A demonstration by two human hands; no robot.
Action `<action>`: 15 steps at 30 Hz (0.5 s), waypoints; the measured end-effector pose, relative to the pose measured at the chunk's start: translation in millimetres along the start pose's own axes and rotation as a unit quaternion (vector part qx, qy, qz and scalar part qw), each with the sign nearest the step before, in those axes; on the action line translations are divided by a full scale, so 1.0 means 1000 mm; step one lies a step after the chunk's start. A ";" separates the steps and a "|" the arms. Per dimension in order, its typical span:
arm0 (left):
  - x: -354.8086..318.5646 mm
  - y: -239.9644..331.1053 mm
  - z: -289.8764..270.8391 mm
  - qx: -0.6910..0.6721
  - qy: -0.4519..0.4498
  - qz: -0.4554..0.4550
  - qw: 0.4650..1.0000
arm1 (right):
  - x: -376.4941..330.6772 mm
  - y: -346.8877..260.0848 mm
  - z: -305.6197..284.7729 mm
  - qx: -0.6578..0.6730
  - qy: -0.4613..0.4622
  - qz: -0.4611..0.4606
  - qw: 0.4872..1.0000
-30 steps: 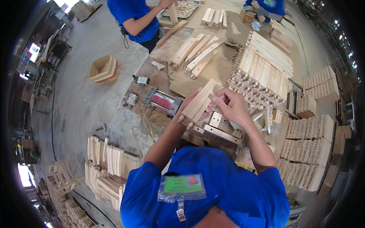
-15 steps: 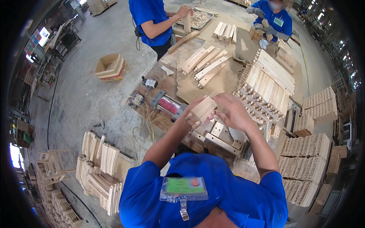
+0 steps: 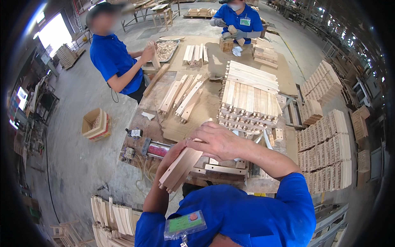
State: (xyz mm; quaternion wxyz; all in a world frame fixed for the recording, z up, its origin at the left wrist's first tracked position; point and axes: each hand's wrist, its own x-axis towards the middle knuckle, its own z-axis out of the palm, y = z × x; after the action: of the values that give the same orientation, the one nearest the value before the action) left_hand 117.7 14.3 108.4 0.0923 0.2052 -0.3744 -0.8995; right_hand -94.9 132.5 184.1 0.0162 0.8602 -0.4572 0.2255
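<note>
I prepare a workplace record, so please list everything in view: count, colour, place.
Pegged wooden bars: at least two, pale, held at front centre
Large worktable: one, brown, centre
Layered wooden stack: one, pale, table's right
Loose wooden bars: several, pale, table's middle
Shallow tray of pegs: one, grey metal, table's far left
Clear cylinder: one, red and grey, table's near left
Open cardboard box: one, tan and red, left floor
Tall wooden stacks: several, pale, right floor
Curved wooden parts: many, pale, lower left
Left co-worker: one, blue shirt, far left
Right co-worker: one, blue shirt, table's far end
Clipped badge: one, green, wearer's chest
Left hand: one, bare, gripping the held bars
Right hand: one, bare, over their upper end
</note>
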 end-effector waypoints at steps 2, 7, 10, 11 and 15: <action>-0.006 0.007 0.022 0.015 0.021 0.013 1.000 | -0.004 -0.004 -0.014 -0.023 -0.006 0.003 1.000; 0.035 -0.005 -0.021 -0.119 -0.271 -0.105 0.950 | -0.014 -0.015 -0.048 -0.059 -0.033 0.073 0.995; 0.045 -0.006 -0.011 -0.055 -0.182 0.015 0.982 | -0.039 0.007 -0.069 -0.092 -0.014 0.158 0.983; 0.046 -0.001 -0.010 -0.018 -0.145 -0.014 0.989 | -0.050 0.017 -0.079 -0.113 0.006 0.177 0.978; 0.050 0.008 -0.004 0.055 -0.081 -0.026 0.995 | -0.100 0.079 -0.100 -0.196 -0.020 0.314 0.929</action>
State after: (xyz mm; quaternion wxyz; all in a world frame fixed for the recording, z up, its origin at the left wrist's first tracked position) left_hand 75.0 -9.5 96.8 0.0266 0.1458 -0.4241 -0.8934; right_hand -242.9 187.6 219.1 0.1034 0.6570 -0.7390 0.1076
